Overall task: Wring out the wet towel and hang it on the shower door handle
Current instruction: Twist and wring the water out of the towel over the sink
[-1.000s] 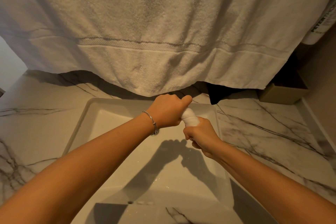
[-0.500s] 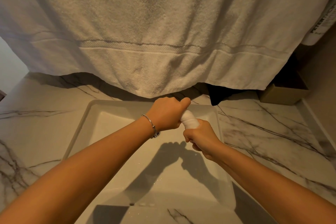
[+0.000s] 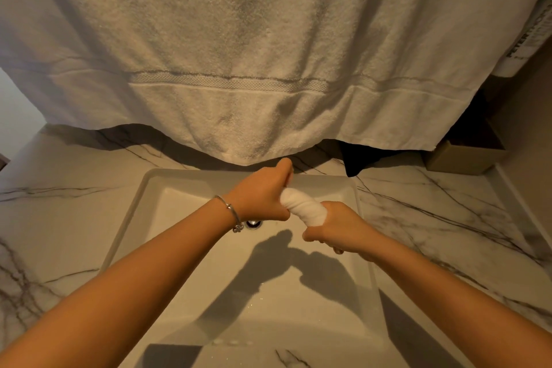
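Note:
A small white wet towel (image 3: 303, 207), twisted into a tight roll, is held over the sink basin (image 3: 185, 209). My left hand (image 3: 261, 193) grips its far end, thumb pointing away from me, with a thin bracelet on the wrist. My right hand (image 3: 337, 228) grips its near end, a little lower and to the right. Only the short middle stretch of the roll shows between the two fists. No shower door handle is in view.
A large cream towel (image 3: 268, 54) hangs across the top of the view, its hem just above the sink's back edge. Marble counter (image 3: 448, 218) flanks the basin. A cardboard box (image 3: 466, 158) sits back right, with the drain (image 3: 254, 223) below my left wrist.
My hands have drawn apart along the roll, so more twisted towel shows between them. The right hand has dropped slightly lower and the drain has come into view.

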A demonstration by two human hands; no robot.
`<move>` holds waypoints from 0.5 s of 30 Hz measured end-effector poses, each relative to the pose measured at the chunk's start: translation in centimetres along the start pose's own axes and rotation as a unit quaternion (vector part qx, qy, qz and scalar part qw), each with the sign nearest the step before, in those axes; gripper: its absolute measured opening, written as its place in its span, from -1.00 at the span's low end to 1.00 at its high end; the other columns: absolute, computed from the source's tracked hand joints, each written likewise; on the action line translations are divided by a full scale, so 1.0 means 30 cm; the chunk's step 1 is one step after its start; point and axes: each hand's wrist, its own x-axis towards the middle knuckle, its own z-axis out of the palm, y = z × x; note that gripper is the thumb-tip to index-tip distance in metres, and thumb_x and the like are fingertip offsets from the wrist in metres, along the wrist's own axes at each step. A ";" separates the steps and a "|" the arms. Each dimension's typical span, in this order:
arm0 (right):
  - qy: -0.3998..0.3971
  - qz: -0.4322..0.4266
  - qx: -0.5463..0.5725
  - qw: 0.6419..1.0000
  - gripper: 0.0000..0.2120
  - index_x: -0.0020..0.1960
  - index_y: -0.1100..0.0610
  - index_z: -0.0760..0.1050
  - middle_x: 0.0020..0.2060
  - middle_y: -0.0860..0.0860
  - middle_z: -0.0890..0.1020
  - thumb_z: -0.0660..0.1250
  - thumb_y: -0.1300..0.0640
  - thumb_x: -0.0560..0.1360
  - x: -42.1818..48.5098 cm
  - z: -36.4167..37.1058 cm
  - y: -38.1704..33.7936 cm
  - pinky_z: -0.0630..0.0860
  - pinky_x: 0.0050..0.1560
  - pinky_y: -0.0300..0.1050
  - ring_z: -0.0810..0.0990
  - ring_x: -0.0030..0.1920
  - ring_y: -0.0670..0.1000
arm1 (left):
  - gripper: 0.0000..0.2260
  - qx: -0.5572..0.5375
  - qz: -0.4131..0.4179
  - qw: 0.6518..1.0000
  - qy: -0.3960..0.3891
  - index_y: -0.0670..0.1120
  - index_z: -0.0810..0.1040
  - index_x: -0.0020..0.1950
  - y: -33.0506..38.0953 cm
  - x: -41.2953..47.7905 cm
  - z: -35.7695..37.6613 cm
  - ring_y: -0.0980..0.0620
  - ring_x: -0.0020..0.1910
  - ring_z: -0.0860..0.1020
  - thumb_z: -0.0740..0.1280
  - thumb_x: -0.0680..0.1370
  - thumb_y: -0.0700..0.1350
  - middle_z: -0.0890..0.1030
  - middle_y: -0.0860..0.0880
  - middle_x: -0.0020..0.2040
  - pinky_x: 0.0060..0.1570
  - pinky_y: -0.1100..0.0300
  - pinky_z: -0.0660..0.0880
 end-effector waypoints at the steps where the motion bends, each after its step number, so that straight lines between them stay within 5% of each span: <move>1: 0.004 -0.012 -0.020 1.000 -0.77 -0.16 0.18 0.41 -0.40 0.08 0.53 0.41 0.15 0.27 -0.007 -0.018 0.002 0.37 -0.56 -0.21 0.44 -0.55 -0.06 | -0.63 -0.028 0.003 0.999 0.014 -0.13 0.28 -0.16 -0.008 -0.006 -0.014 -0.02 -0.37 0.38 0.45 0.24 -0.21 0.43 -0.08 -0.31 -0.43 0.15 0.26; 4: 0.056 -0.054 -0.036 0.996 -0.59 0.02 0.10 0.34 -0.19 0.02 0.55 0.45 0.04 0.29 -0.032 -0.072 0.005 0.45 -0.42 -0.22 0.55 -0.31 0.00 | -0.64 -0.044 0.004 0.999 0.030 -0.10 0.40 -0.22 -0.023 -0.021 -0.055 0.05 -0.31 0.38 0.55 0.22 -0.07 0.47 -0.01 -0.26 -0.37 0.25 0.27; 8: 0.133 -0.185 -0.123 0.966 -0.67 -0.04 -0.01 0.30 -0.25 -0.12 0.47 0.42 0.02 0.34 -0.051 -0.116 0.000 0.34 -0.42 -0.21 0.50 -0.27 -0.07 | -0.68 -0.162 -0.062 0.985 -0.014 -0.15 0.55 -0.09 -0.035 -0.048 -0.090 0.11 -0.24 0.51 0.53 0.30 -0.02 0.58 -0.03 -0.18 -0.27 0.32 0.39; 12: 0.232 -0.280 -0.300 0.882 -0.66 0.02 0.06 0.37 -0.16 0.03 0.52 0.39 0.25 0.32 -0.047 -0.140 -0.004 0.27 -0.40 -0.12 0.51 -0.24 0.10 | -0.60 -0.441 -0.149 0.870 -0.159 -0.26 0.46 0.11 -0.026 -0.081 -0.089 -0.06 -0.24 0.53 0.30 0.46 0.03 0.61 -0.15 -0.20 -0.12 0.10 0.46; 15: 0.181 -0.270 -0.259 0.910 -0.62 0.08 0.00 0.31 -0.09 -0.04 0.45 0.41 0.05 0.35 -0.054 -0.139 -0.007 0.29 -0.41 -0.15 0.49 -0.18 0.04 | -0.55 -0.498 -0.204 0.827 -0.165 -0.27 0.45 0.13 -0.012 -0.079 -0.080 0.04 -0.50 0.41 0.09 0.58 0.10 0.53 -0.06 -0.45 -0.26 0.17 0.54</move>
